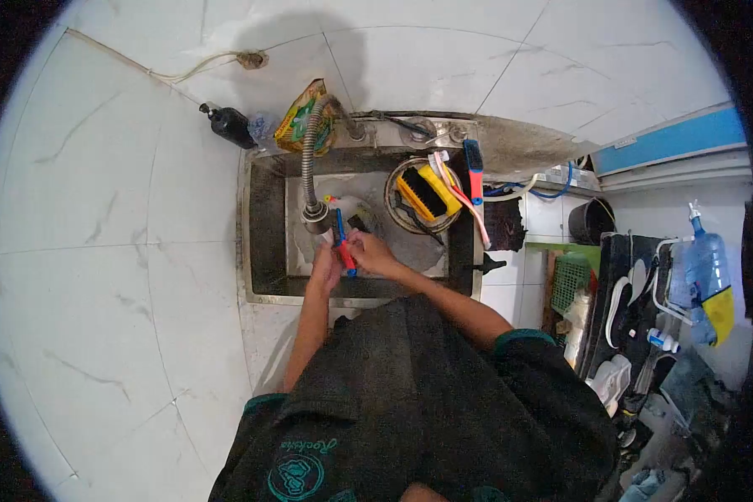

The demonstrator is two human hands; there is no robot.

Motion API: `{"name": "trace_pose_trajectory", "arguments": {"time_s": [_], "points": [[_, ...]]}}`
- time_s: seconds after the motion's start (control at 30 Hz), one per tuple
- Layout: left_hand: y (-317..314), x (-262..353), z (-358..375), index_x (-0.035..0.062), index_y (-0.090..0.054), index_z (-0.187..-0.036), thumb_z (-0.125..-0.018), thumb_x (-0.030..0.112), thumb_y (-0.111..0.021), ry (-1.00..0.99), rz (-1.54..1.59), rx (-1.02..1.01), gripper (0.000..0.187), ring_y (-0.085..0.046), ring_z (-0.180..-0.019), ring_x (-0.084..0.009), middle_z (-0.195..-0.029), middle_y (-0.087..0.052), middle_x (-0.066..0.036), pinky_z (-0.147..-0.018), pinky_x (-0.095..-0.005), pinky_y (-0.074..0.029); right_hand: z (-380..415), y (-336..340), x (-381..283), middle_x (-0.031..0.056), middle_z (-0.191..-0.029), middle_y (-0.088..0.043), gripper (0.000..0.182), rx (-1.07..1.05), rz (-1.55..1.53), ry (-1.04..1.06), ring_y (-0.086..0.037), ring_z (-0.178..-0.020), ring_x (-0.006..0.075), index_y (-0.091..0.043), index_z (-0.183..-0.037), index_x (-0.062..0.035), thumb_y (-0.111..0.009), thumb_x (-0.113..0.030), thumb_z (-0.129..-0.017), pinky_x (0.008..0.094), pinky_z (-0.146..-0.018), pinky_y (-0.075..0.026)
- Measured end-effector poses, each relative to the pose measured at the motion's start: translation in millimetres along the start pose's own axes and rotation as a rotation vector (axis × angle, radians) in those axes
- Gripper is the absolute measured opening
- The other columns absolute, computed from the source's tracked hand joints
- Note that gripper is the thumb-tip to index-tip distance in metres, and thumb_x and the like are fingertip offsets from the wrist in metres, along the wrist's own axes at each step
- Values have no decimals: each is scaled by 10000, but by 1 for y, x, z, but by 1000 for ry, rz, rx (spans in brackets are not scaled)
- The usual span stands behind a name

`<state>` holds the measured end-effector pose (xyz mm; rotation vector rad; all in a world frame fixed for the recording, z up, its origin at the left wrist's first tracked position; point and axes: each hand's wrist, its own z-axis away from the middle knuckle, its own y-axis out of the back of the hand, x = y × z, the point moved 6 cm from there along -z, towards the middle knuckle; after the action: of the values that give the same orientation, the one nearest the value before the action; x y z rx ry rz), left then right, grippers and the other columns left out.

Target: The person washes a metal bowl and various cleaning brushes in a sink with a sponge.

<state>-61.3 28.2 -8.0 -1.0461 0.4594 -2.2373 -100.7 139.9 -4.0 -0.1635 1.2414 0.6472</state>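
Both hands are together over the metal sink (280,298), below the flexible faucet (308,159). A red and blue object (345,251) lies between them, upright in the view. My left hand (327,267) is closed round its left side, directly under the faucet head. From the right, my right hand (371,253) holds it with bent fingers. A small dark piece (357,223) shows just above the right fingers; whether it is held is unclear. Behind the hands, the sink bottom looks wet and whitish.
A round bowl (391,199) in the sink carries a yellow brush (422,194) and a pink-handled brush (474,214). A red and blue brush (474,171) rests on the right rim. Behind are a yellow-green packet (297,121) and a black bottle (228,125).
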Motion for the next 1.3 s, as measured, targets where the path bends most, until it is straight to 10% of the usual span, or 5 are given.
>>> {"name": "trace_pose_trajectory", "arguments": {"time_s": [0.47, 0.73, 1.3], "points": [[18, 18, -5, 72, -589, -1098, -933, 368, -573, -85, -104, 109, 340, -646, -785, -199, -924, -649, -51, -698, -327, -516, 21, 63, -30, 216, -827, -643, 270, 206, 314, 46, -643, -786, 381, -598, -973, -15, -609, -233, -814, 449, -689, -491], [168, 19, -53, 37, -655, -1019, -797, 294, -688, -87, -1174, 552, 341, -654, -763, -228, -938, -668, -105, -677, -377, -532, 60, 236, -132, 214, -719, -617, 362, 645, 562, 129, -619, -703, 409, -568, -948, -14, -644, -342, -814, 463, -613, -476], [182, -18, -87, 52, -469, -1270, -773, 283, -742, -92, -996, 592, 613, -631, -965, -358, -1069, -643, -165, -845, -434, -511, -91, 239, -111, 150, -959, -581, 434, 195, 1170, 401, -601, -919, 339, -536, -1130, -58, -689, -264, -781, 454, -731, -507]]}}
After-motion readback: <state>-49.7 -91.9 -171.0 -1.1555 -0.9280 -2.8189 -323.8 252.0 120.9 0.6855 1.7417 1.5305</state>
